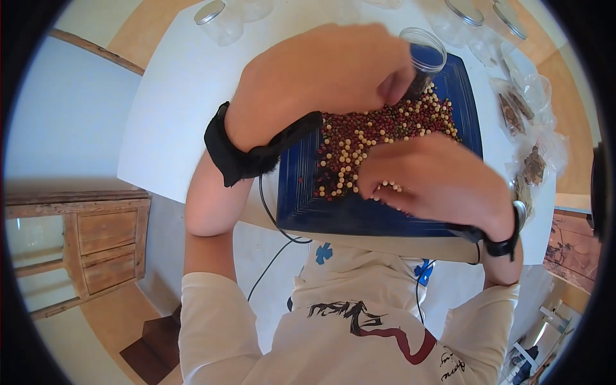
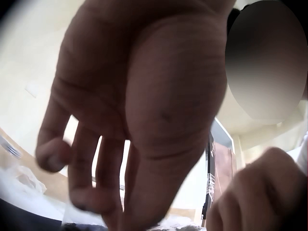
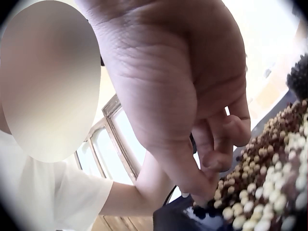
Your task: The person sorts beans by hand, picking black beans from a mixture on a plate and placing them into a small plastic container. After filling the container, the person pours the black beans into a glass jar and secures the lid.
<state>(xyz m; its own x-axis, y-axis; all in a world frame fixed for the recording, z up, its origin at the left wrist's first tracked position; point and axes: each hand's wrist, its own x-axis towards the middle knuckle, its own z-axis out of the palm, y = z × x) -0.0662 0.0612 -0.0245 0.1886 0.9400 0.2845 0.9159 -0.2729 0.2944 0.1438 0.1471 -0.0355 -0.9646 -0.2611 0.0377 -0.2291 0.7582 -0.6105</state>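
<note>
A blue square tray [image 1: 471,96] holds mixed beans [image 1: 398,125], dark red, pale yellow and greenish. My left hand [image 1: 321,70] reaches over its far part, fingertips down beside an open clear jar [image 1: 428,54] with dark contents. In the left wrist view, the thumb and index finger come together low down, their tips hidden. My right hand [image 1: 439,179] is low over the near right of the tray. The right wrist view shows its thumb and index fingertips pinched at some black beans [image 3: 199,211] at the edge of the heap; the other fingers curl loosely.
Lidded clear jars [image 1: 221,25] stand at the far left of the white table [image 1: 167,109], and more jars [image 1: 465,16] at the far right. Clear plastic bags [image 1: 532,160] with brown contents lie right of the tray. A black cable [image 1: 269,215] hangs from the left wrist.
</note>
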